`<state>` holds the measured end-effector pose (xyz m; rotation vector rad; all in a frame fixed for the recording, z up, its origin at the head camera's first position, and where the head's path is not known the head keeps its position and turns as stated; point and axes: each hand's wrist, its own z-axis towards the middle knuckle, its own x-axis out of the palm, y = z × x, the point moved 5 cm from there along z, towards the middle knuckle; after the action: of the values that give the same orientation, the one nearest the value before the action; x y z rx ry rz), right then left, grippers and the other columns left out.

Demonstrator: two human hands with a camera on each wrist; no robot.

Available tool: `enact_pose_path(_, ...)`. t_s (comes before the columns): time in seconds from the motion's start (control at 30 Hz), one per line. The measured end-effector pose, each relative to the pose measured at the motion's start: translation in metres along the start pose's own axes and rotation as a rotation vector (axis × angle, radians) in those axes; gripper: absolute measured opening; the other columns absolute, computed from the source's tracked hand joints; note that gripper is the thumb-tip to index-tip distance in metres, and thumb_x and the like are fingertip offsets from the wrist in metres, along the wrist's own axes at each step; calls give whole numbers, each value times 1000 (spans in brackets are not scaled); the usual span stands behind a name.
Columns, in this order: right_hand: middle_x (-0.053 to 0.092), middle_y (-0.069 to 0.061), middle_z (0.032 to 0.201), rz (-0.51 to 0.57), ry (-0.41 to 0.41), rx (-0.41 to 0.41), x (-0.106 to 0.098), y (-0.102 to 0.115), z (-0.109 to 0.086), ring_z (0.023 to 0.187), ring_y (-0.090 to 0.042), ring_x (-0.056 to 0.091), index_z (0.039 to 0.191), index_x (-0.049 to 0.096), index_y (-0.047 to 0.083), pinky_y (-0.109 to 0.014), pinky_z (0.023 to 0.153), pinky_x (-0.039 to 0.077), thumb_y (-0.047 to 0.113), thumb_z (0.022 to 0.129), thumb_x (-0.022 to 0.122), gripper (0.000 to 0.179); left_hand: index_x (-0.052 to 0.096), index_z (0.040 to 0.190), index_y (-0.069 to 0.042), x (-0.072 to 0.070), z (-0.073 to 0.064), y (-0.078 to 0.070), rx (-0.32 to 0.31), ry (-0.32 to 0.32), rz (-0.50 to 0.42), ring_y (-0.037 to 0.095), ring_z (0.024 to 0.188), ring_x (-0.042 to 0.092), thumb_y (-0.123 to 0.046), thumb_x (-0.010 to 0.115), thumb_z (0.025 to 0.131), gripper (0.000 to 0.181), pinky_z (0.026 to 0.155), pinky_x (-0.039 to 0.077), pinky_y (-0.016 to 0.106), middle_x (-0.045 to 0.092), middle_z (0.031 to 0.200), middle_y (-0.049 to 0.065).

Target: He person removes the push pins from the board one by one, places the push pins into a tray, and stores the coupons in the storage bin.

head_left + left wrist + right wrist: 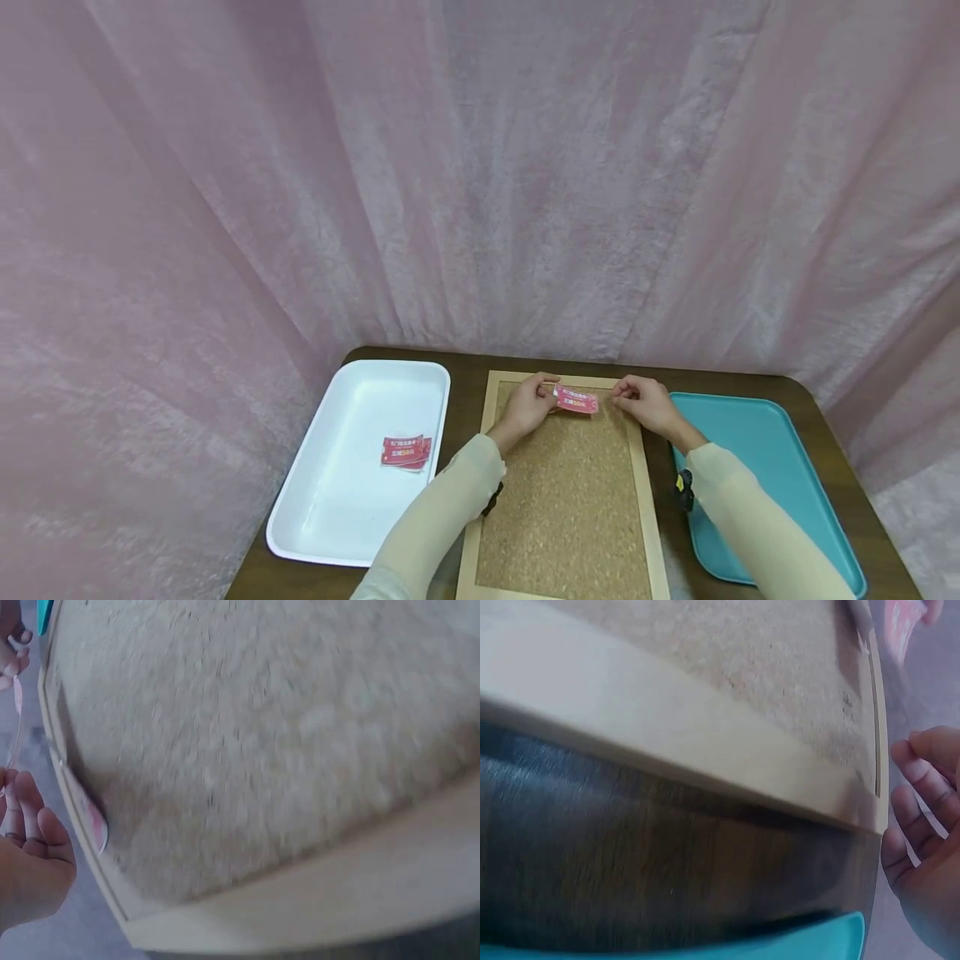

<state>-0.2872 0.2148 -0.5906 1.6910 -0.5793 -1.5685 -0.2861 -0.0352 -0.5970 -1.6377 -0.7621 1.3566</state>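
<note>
Above the far end of the cork board [562,508], my left hand [527,404] pinches a pink printed coupon [576,399] by its left end. My right hand [647,402] is at the coupon's other end, thumb and index finger pressed together. From the right wrist view, a faint clear strip runs from the coupon's pink end [904,626] toward those fingertips [907,750]. Below the held coupon, another pink-and-white card [91,817] is by the board's far edge in the left wrist view.
On the left stands a white tray [300,500] with a few pink coupons [405,452] overlapping in it. A teal tray [795,467] is on the right, partly under my right forearm. The dark wooden table [468,392] backs onto a pink curtain [540,208].
</note>
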Motion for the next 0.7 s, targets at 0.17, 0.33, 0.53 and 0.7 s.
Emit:
enact_pose_path(0.17,71,-9,90,12,-5,9,-5,-2,-5,77,-12,59,105,71,-3,-24,66,49,3,98,71,9,67,138,-11,-20,-6,-6,4,12,-15,7,60,46,-7,64,100,39,55,40,24,58,82,-3)
enact_pose_path(0.33,70,-9,87,32,-18,-2,-11,-5,-10,74,-9,58,103,71,-4,-24,66,49,1,96,70,9,68,135,-11,-38,-11,-13,32,6,4,7,60,48,-6,66,99,36,56,43,24,60,82,-3)
enact_pose_path(0.53,71,-9,89,15,-21,-3,-17,-8,-14,75,-9,58,103,71,-3,-24,67,49,1,96,71,9,69,132,-10,-57,-14,-15,58,-34,59,8,66,52,-6,67,96,37,61,44,23,61,83,-2)
enact_pose_path(0.7,71,-11,91,7,-17,4,-22,-10,-18,78,-13,60,105,71,-5,-24,67,50,0,97,70,10,70,130,-11,-71,-17,-9,55,-68,68,8,67,54,-7,68,95,36,61,46,23,64,84,-1)
